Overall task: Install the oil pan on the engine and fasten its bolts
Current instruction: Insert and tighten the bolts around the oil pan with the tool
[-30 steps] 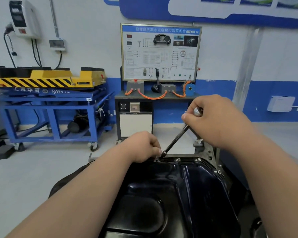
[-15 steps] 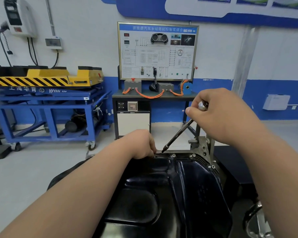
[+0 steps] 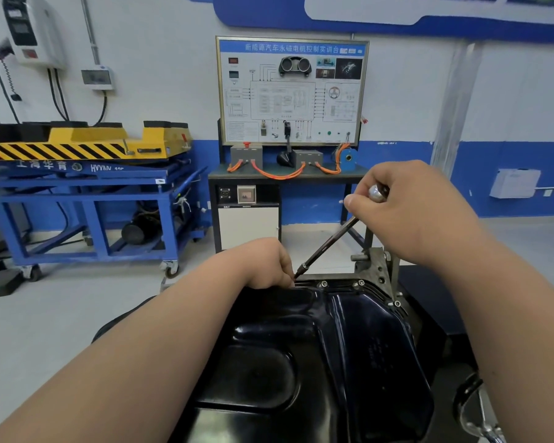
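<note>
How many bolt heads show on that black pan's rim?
3 bolt heads: two on the far rim of the oil pan, one at its right corner. More may hide under the left hand.

The training board (image 3: 291, 91) header reads 新能源汽车永磁电机控制实训台; blue lift table (image 3: 109, 178), 上海华育.

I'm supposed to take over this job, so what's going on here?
A person is bolting the black oil pan onto the engine. Their right hand grips the top of a long driver, which slants down to the pan's far flange. The left hand is curled at the driver's tip there; whether it pinches the tip or a bolt is hidden. Three bolts already sit in the flange further right, so the job looks partway along.
</note>
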The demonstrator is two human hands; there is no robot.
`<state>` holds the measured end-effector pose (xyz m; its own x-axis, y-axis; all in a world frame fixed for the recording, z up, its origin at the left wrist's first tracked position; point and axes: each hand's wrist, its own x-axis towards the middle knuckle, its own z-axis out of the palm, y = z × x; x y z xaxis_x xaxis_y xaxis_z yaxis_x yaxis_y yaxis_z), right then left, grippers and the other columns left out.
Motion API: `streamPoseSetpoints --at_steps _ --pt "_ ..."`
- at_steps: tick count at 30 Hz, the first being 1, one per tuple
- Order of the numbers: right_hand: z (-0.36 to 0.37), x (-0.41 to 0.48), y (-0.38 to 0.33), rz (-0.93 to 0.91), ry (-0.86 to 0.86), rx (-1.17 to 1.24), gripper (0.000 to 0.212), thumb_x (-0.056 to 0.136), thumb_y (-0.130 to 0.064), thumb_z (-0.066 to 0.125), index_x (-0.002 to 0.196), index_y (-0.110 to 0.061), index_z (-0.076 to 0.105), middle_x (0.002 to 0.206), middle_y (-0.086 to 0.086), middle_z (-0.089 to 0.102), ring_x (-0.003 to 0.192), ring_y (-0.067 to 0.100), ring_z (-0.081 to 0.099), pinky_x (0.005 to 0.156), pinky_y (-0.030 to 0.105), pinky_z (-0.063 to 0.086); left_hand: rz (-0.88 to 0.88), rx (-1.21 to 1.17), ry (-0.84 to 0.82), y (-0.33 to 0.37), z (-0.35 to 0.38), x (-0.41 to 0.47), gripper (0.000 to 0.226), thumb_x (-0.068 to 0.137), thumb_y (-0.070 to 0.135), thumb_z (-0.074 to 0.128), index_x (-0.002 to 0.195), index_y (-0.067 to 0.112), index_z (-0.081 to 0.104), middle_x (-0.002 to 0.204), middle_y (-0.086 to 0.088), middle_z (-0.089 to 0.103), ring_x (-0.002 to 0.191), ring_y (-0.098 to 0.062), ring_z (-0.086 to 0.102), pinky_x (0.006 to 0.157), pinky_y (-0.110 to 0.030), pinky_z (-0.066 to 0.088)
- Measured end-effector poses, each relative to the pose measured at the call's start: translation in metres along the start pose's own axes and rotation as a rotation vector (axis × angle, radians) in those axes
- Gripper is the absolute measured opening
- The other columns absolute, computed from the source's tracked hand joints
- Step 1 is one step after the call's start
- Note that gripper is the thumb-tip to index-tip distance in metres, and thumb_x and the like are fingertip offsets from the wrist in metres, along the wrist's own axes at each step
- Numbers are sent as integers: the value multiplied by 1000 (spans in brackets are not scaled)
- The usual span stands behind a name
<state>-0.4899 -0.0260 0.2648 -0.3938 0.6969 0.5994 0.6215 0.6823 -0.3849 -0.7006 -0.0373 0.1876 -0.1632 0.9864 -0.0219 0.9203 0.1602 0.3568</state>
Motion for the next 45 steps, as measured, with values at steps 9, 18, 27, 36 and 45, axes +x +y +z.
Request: streamPoseSetpoints --at_steps 9,18,27,36,45 --pt "-1 -5 12 84 25 117 18 84 -36 62 69 -27 60 61 -10 55 54 7 51 49 23 33 -27 -26 -67 -3 -3 -2 19 85 37 69 99 26 75 95 12 70 88 -8 60 81 -23 42" --pt "-7 -5 15 89 36 107 19 83 -37 62 66 -27 60 59 -11 55 51 5 49 48 22 32 -67 -64 -65 -2 -3 -1 17 86 31 68 101 26 75 102 10 70 96 -11 60 88 -25 43" --pt "-9 -7 16 99 33 146 19 83 -37 62 66 -28 61 53 -15 56 46 0 49 47 22 31 -83 -110 29 -5 0 0 12 82 30 73 89 21 77 80 16 68 80 -5 59 70 -21 41" --pt "-8 -10 11 89 36 158 18 82 -36 62 67 -27 60 55 -23 56 49 -5 49 47 22 31 -52 -27 24 -1 2 1 13 81 35 73 79 23 74 71 11 61 73 -8 55 64 -23 41" --pt "-10 -11 0 32 22 62 18 83 -38 61 69 -28 59 65 -11 56 57 5 50 48 23 32 -56 -104 -15 -5 3 3 13 80 36 74 86 25 75 79 15 66 79 -6 59 74 -23 42"
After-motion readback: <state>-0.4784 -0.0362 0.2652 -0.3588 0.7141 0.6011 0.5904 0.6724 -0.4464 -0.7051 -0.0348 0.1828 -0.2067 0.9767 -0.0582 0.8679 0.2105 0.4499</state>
